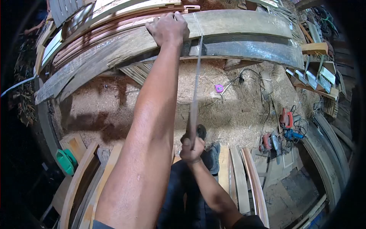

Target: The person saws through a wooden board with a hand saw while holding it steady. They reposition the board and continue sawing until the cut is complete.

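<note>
Head view: the left hand (pixel 167 28) has its grip hooked over the weathered plank (pixel 248 23) that spans the top of the frame. At lower centre, the right hand (pixel 191 149) has its grip closed round the handle of a handsaw (pixel 195 95), whose blade reaches up to the plank just right of the left hand. Sawdust covers the floor (pixel 236 107).

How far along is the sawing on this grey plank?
Done: plank lies across the wood stack; sawdust lies below. In hand: left hand steadies the plank, right hand holds the saw, blade at the plank's edge. Left: plank still in one piece; cut depth unclear.
</note>
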### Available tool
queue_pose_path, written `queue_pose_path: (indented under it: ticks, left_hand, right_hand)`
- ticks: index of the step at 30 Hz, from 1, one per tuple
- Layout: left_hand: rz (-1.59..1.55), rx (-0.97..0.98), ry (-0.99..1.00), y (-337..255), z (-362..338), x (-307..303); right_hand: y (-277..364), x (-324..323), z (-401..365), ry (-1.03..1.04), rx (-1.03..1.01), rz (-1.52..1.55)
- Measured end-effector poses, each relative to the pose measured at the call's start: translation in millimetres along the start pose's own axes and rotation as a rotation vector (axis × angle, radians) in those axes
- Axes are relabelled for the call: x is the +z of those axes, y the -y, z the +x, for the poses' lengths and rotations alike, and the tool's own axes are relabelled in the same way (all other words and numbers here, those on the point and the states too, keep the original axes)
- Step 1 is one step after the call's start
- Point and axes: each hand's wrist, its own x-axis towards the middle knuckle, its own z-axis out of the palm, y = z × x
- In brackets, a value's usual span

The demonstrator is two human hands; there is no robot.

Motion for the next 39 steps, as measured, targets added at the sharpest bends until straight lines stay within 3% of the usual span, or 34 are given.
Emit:
queue_pose_path:
  ticks: [1,5,8,13,16,23,28,33,36,39]
  left_hand:
    - [0.003,0.005,-0.008,-0.2,1.8,-1.0]
    - [0.022,0.041,-0.102,1.1,-0.4,4.3]
    - [0.073,0.101,0.05,0.2,1.1,-0.1]
    - [0.049,0.203,0.064,4.1,3.6,1.1]
    - [-0.002,0.267,0.012,4.0,4.0,3.4]
    - [0.013,0.216,0.063,0.2,3.8,-2.0]
    - [0.043,0.152,0.039,-1.3,3.1,-0.4]
    - [-0.02,0.117,0.055,-4.5,4.1,-2.0]
    - [0.005,0.096,0.05,-4.9,3.9,0.2]
    - [-0.006,0.059,0.041,-6.1,4.1,-0.4]
  right_hand:
    - [2.6,-6.2,-3.5,-0.062,0.04,-0.016]
    - [29.7,-34.2,15.9,-0.206,0.035,0.461]
    - [26.0,-42.4,49.1,-0.199,0.148,0.407]
    - [8.6,-28.8,82.1,-0.091,0.157,0.267]
    - [4.3,-18.2,61.0,-0.158,0.133,0.256]
    - [15.1,5.3,60.8,-0.266,0.199,0.391]
    - [-2.0,5.9,124.3,-0.164,0.165,0.406]
    - [19.2,-22.2,80.5,-0.042,0.256,0.365]
    - [26.4,-11.2,69.8,-0.181,0.309,0.519]
    - [30.5,5.0,118.1,-0.224,0.368,0.557]
